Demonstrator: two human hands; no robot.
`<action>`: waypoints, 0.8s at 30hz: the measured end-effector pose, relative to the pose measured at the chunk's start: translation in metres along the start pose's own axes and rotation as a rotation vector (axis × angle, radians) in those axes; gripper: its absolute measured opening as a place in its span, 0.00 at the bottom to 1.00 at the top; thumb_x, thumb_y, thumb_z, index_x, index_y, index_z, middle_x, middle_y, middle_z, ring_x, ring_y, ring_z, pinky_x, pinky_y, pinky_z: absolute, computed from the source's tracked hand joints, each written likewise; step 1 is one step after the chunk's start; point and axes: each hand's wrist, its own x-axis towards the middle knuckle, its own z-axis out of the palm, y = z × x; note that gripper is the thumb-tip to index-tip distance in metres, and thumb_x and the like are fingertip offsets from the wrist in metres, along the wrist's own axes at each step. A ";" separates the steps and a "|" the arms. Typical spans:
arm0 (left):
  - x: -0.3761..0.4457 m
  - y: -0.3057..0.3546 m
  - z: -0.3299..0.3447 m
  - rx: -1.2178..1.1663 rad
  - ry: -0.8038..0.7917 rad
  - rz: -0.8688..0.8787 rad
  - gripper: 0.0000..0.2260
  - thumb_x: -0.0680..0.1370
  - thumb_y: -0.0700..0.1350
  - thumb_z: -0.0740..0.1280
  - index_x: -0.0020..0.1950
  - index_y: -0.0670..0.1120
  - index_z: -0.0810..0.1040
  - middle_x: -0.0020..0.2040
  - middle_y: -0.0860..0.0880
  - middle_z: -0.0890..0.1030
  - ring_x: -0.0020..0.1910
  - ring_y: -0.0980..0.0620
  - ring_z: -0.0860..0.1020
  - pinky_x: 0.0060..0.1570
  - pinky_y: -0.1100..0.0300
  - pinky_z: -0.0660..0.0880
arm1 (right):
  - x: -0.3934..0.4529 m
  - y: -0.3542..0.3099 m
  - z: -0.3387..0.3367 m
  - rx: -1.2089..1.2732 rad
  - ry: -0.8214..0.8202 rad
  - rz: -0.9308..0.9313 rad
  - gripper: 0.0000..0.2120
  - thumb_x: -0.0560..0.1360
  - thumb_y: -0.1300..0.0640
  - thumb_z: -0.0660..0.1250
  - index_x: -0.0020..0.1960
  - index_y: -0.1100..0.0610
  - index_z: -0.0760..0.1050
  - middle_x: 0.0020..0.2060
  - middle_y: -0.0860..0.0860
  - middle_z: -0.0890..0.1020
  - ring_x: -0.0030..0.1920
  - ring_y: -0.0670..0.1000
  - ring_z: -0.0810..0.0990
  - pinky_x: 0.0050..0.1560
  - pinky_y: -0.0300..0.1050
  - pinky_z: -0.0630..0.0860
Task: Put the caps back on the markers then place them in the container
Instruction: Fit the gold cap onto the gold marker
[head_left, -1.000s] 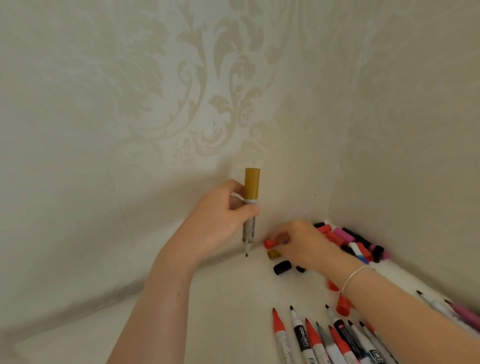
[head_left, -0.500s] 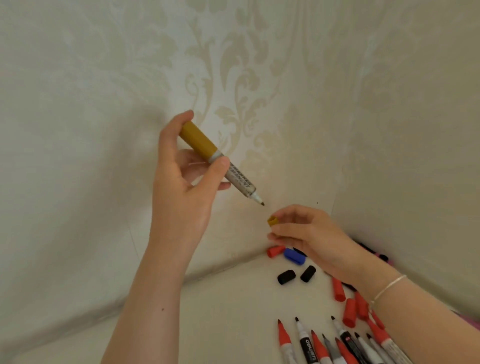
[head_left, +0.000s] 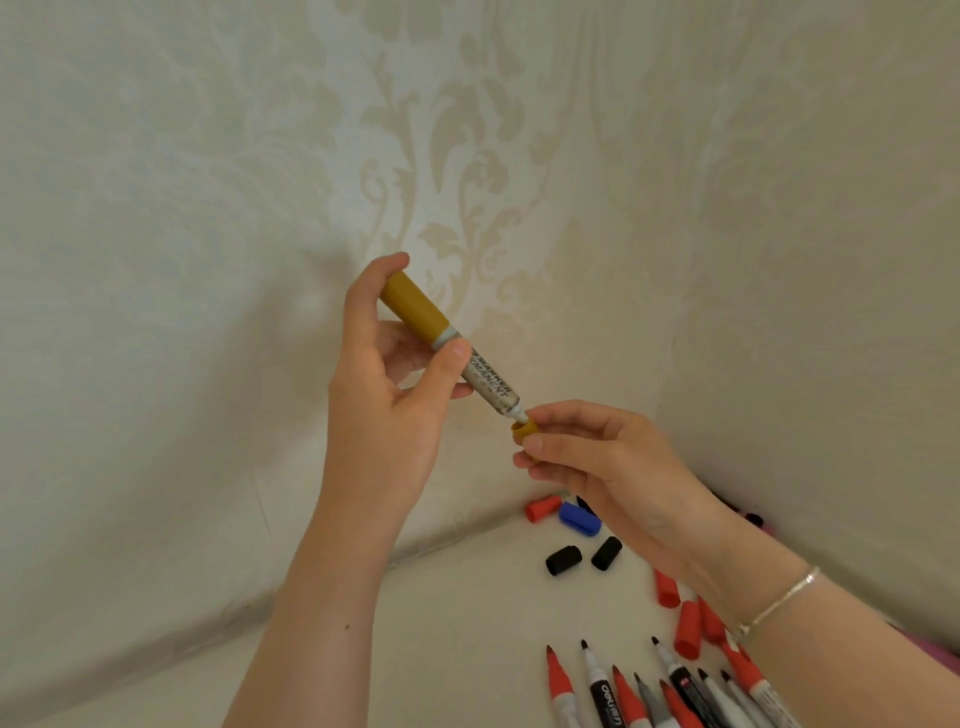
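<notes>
capping step: left hand (head_left: 384, 415) grips the mustard marker (head_left: 449, 348) aloft, right hand (head_left: 597, 462) pinches its cap (head_left: 523, 431), nib seemingly just entering; next, push straight on.

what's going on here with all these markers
A person is recapping markers. The left hand holds a mustard-yellow marker tilted tip-down, while the right hand pinches a matching yellow cap right at its tip, not yet pushed on. Loose red, blue and black caps lie on the white surface below, beside a row of uncapped markers. No container is in view.
</notes>
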 end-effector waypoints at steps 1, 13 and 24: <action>0.001 0.000 -0.001 -0.008 0.004 -0.025 0.23 0.76 0.35 0.68 0.62 0.58 0.67 0.43 0.44 0.78 0.44 0.49 0.82 0.41 0.56 0.81 | 0.000 0.000 -0.002 0.034 0.014 -0.003 0.12 0.66 0.65 0.71 0.50 0.63 0.81 0.44 0.57 0.85 0.41 0.51 0.83 0.41 0.36 0.79; 0.001 -0.001 -0.018 0.172 -0.385 -0.482 0.07 0.70 0.40 0.75 0.45 0.44 0.80 0.37 0.47 0.85 0.32 0.54 0.80 0.28 0.64 0.74 | 0.008 -0.014 -0.024 0.098 0.059 -0.028 0.08 0.66 0.65 0.70 0.45 0.62 0.79 0.39 0.56 0.81 0.37 0.48 0.77 0.41 0.37 0.77; -0.007 -0.016 0.007 0.223 -0.434 -0.483 0.06 0.74 0.52 0.71 0.50 0.57 0.84 0.33 0.52 0.83 0.23 0.60 0.65 0.26 0.70 0.64 | 0.013 0.001 -0.003 0.006 0.338 -0.122 0.08 0.77 0.63 0.64 0.52 0.62 0.80 0.36 0.57 0.81 0.32 0.48 0.78 0.38 0.40 0.76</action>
